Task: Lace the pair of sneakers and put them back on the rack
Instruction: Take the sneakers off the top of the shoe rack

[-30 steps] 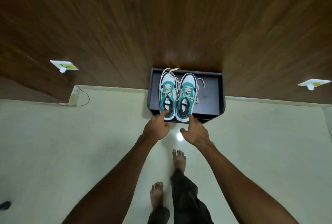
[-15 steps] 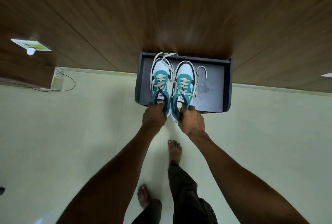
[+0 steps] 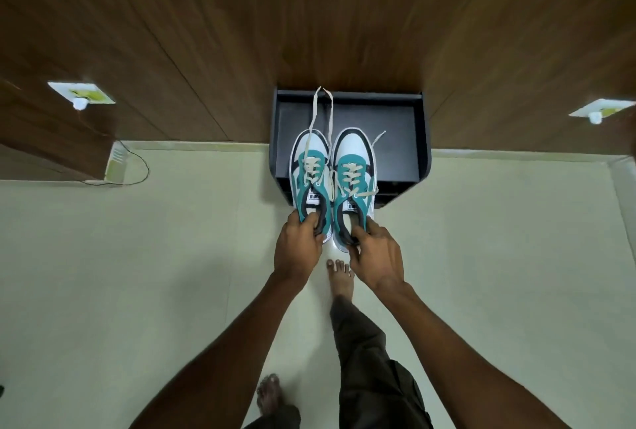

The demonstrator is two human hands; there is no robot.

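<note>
Left hand (image 3: 298,249) grips the left sneaker (image 3: 309,180) by its heel; right hand (image 3: 375,256) grips the right sneaker (image 3: 354,180) likewise — toes over the dark rack (image 3: 418,139).

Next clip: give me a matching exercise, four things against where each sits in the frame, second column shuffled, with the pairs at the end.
Things:
1. left hand
2. right hand
3. rack
4. wall socket

Places:
A. on the wood panelling at left
B. against the wall, ahead of the bare feet
C. gripping the heel of the right-side sneaker
D. gripping the heel of the left-side sneaker

Pairs: 1-D, 2-C, 3-B, 4-A
</note>
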